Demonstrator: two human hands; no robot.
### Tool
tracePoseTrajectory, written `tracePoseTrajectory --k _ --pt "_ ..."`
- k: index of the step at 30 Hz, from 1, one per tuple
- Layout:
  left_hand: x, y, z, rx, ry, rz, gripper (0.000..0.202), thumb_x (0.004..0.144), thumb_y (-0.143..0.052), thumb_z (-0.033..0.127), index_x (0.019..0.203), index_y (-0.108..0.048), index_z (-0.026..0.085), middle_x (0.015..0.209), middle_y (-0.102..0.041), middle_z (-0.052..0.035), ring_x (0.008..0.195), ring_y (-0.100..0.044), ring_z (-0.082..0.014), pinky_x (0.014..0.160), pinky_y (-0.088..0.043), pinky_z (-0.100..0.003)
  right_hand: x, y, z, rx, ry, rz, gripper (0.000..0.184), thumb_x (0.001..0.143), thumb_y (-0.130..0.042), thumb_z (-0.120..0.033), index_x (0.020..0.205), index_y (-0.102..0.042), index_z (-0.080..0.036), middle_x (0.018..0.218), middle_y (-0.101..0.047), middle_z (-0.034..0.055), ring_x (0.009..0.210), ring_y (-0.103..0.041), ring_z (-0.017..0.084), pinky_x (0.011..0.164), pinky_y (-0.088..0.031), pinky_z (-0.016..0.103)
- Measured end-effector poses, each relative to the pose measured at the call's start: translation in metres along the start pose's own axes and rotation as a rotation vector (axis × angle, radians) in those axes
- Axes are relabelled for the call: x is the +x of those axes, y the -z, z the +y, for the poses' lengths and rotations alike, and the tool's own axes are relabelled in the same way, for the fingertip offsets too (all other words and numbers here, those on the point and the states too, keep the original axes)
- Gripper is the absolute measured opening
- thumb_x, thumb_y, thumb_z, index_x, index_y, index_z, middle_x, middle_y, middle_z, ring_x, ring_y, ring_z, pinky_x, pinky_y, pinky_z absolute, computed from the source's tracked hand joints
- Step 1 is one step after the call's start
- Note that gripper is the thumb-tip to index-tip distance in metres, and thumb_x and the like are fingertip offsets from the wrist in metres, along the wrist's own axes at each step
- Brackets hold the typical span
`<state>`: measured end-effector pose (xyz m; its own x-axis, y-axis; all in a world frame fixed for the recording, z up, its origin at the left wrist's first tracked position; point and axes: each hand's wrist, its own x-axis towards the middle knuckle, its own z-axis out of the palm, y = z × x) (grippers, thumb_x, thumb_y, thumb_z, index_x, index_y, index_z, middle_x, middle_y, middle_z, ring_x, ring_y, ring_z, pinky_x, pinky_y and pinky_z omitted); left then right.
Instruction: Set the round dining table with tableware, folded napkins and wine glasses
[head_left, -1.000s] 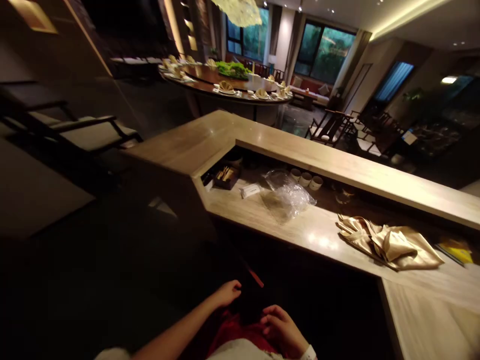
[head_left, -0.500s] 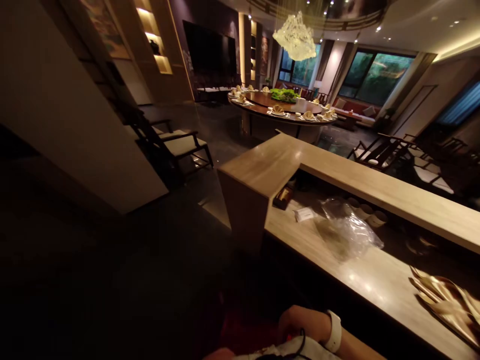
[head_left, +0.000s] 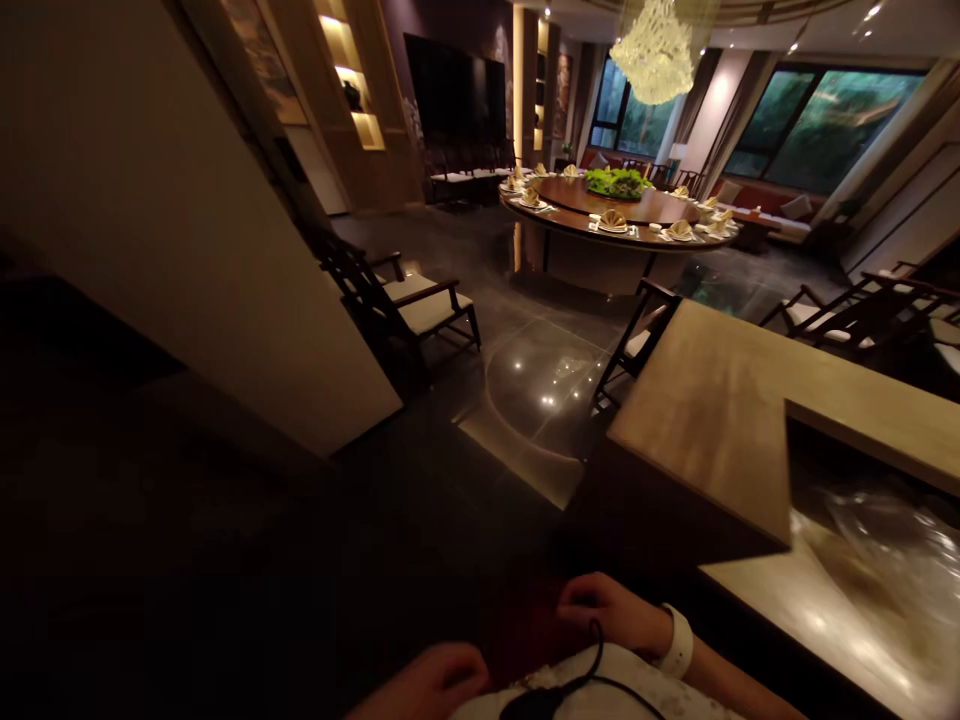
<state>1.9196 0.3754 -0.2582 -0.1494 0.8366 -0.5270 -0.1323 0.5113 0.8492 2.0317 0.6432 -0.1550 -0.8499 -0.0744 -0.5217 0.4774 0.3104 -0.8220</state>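
My right hand (head_left: 611, 612), with a white band (head_left: 679, 642) at its wrist, is at the bottom of the head view in front of my body. Its fingers are curled inward. Lower and to the left, my left hand (head_left: 442, 680) is curled too, dim and slightly blurred. A dark red patch (head_left: 521, 620), too dim to name, shows between the hands. Whether either hand grips it is hidden. A black cord (head_left: 596, 655) lies over my pale patterned clothing. Close to my right arm stands a stone-topped counter (head_left: 705, 420), apart from both hands.
Clear plastic wrap (head_left: 900, 550) lies on the counter's lower shelf. A dark chair (head_left: 427, 305) stands by the wall at left, and another chair (head_left: 637, 340) beside the counter's far end. Beyond is a large round table (head_left: 570, 205) with folded napkins. Shiny dark floor (head_left: 540, 370) runs between.
The view has moved forward and turned left; the counter has shifted right and come closer. More of my left hand shows now. The tray of golden items at right has left the view.
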Motion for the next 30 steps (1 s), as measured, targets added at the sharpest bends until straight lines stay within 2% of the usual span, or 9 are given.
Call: tracePoseTrajectory --k 5,9,12,15,18,21,26,28,30 --pt "0.04 0.099 0.09 0.322 -0.099 -0.038 0.031 0.086 -0.06 0.039 0.107 -0.076 0.022 0.101 -0.074 -0.0028 0.09 -0.065 -0.0198 0.076 -0.047 -0.026 0.093 -0.003 -0.011 0.242 0.026 0.246 0.066 0.078 -0.064 -0.081 0.081 -0.068 -0.016 0.075 -0.06 0.0014 0.071 -0.052 0.014 0.071 -0.046 0.029" --pt "0.083 0.178 0.141 0.487 -0.22 -0.022 0.03 0.089 -0.057 0.041 0.095 -0.075 0.018 0.101 -0.073 -0.0052 0.092 -0.064 -0.0191 0.078 -0.045 -0.026 0.182 -0.001 -0.03 0.501 0.125 0.418 0.071 0.071 -0.063 -0.09 0.071 -0.058 -0.019 0.069 -0.053 -0.0014 0.068 -0.05 0.014 0.065 -0.045 0.027" --pt "0.106 0.229 0.137 0.468 -0.184 0.021 0.026 0.087 -0.057 0.035 0.097 -0.074 0.018 0.101 -0.074 -0.0045 0.091 -0.063 -0.0187 0.08 -0.045 -0.026 0.229 0.021 -0.057 0.51 0.173 0.485 0.066 0.078 -0.063 -0.084 0.074 -0.061 -0.018 0.072 -0.059 0.0011 0.071 -0.054 0.015 0.07 -0.046 0.027" --pt "0.131 0.273 0.108 0.388 -0.152 -0.036 0.02 0.081 -0.063 0.033 0.09 -0.074 0.02 0.097 -0.075 -0.003 0.091 -0.065 -0.0199 0.081 -0.047 -0.028 0.256 0.051 -0.08 0.495 0.161 0.51 0.065 0.079 -0.064 -0.082 0.08 -0.064 -0.017 0.074 -0.062 0.0024 0.073 -0.056 0.016 0.071 -0.045 0.028" --pt "0.17 0.311 0.082 0.274 -0.105 -0.136 0.025 0.074 -0.073 0.044 0.084 -0.076 0.021 0.092 -0.077 -0.0035 0.09 -0.068 -0.0228 0.083 -0.049 -0.031 0.275 0.076 -0.089 0.464 0.112 0.527 0.066 0.079 -0.063 -0.083 0.081 -0.065 -0.017 0.075 -0.061 0.0019 0.072 -0.055 0.016 0.07 -0.044 0.027" --pt "0.214 0.35 0.086 0.257 -0.156 -0.204 0.041 0.071 -0.077 0.057 0.088 -0.081 0.02 0.095 -0.078 -0.0075 0.091 -0.069 -0.0249 0.086 -0.051 -0.033 0.299 0.098 -0.085 0.411 0.06 0.577 0.064 0.081 -0.063 -0.08 0.082 -0.066 -0.017 0.077 -0.062 0.002 0.074 -0.055 0.016 0.07 -0.044 0.027" --pt "0.291 0.42 0.146 0.443 -0.304 -0.528 0.049 0.069 -0.078 0.059 0.098 -0.084 0.02 0.088 -0.078 -0.0069 0.079 -0.067 -0.0226 0.078 -0.052 -0.031 0.359 0.146 -0.093 0.268 0.002 0.949 0.063 0.081 -0.06 -0.08 0.079 -0.064 -0.018 0.078 -0.066 0.0062 0.078 -0.059 0.022 0.074 -0.047 0.033" --pt "0.327 0.429 0.174 0.548 -0.376 -0.752 0.045 0.07 -0.076 0.058 0.094 -0.084 0.021 0.085 -0.076 -0.005 0.076 -0.066 -0.0231 0.077 -0.053 -0.033 0.379 0.16 -0.108 0.176 0.011 1.09 0.057 0.087 -0.057 -0.074 0.086 -0.068 -0.018 0.085 -0.07 0.0083 0.084 -0.063 0.024 0.08 -0.049 0.035" --pt "0.36 0.418 0.197 0.658 -0.434 -1.001 0.035 0.069 -0.076 0.054 0.079 -0.08 0.02 0.078 -0.072 -0.0036 0.074 -0.064 -0.0248 0.078 -0.053 -0.037 0.388 0.162 -0.122 0.129 0.028 1.115 0.049 0.092 -0.055 -0.066 0.095 -0.072 -0.02 0.094 -0.073 0.0093 0.091 -0.066 0.025 0.085 -0.051 0.036"
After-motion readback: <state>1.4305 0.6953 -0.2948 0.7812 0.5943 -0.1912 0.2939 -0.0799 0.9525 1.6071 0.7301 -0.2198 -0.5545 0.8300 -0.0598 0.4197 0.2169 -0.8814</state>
